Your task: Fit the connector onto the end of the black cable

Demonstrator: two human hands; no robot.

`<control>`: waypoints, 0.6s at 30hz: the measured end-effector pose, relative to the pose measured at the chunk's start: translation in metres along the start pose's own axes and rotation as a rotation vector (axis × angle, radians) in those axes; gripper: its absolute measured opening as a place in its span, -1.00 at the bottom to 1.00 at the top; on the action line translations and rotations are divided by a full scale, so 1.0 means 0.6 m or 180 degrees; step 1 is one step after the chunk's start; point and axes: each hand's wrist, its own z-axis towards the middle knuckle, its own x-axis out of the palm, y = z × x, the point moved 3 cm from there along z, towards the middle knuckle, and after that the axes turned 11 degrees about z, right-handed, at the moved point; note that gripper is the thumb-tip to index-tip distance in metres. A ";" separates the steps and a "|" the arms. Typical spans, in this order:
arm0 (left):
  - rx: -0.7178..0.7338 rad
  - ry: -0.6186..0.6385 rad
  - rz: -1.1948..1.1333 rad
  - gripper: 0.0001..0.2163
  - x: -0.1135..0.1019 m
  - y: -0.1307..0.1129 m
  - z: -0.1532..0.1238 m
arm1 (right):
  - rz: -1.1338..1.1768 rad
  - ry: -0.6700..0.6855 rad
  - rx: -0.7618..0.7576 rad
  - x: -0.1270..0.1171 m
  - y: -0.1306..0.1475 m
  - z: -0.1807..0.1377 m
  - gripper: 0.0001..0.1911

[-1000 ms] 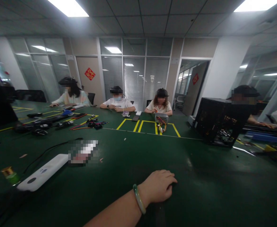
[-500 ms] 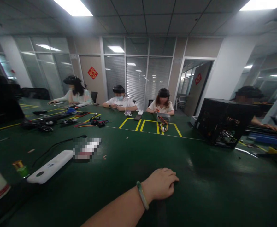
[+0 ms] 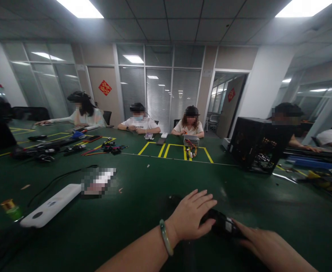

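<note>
My right hand (image 3: 264, 240) comes in from the lower right, its fingers closed around a black object with a pale label (image 3: 228, 225). Motion blur hides what kind of object it is. Just to its left, my left hand (image 3: 193, 215) reaches over the green table with fingers stretched out and somewhat apart. Its thumb lies across the black object's near end; whether it presses on it I cannot tell. A green bangle (image 3: 166, 238) circles my left wrist. A dark, blurred shape (image 3: 173, 201) shows just beyond the left hand.
On the left lie a white power strip (image 3: 51, 206), a pixelated item (image 3: 99, 183) and a small green bottle with a gold cap (image 3: 12, 210). Bundled cables (image 3: 109, 147) lie farther back. A black computer case (image 3: 261, 145) stands at right. Several people sit around the table.
My right hand has entered from the lower right with the black object. My left hand has spread its fingers beside that object. The view has turned slightly to the right.
</note>
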 end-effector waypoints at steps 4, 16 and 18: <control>-0.0441 0.0203 0.0275 -0.57 0.027 0.015 -0.004 | -0.0262 0.0399 -0.0739 0.019 0.098 0.124 -0.63; -0.1231 0.0350 0.0587 -0.57 0.056 0.067 -0.010 | 0.0158 -0.0113 -0.0353 0.055 0.113 0.172 -0.35; -0.1249 0.0396 0.0583 -0.57 0.057 0.064 -0.008 | 0.0337 -0.0200 -0.0210 0.047 0.116 0.156 -0.26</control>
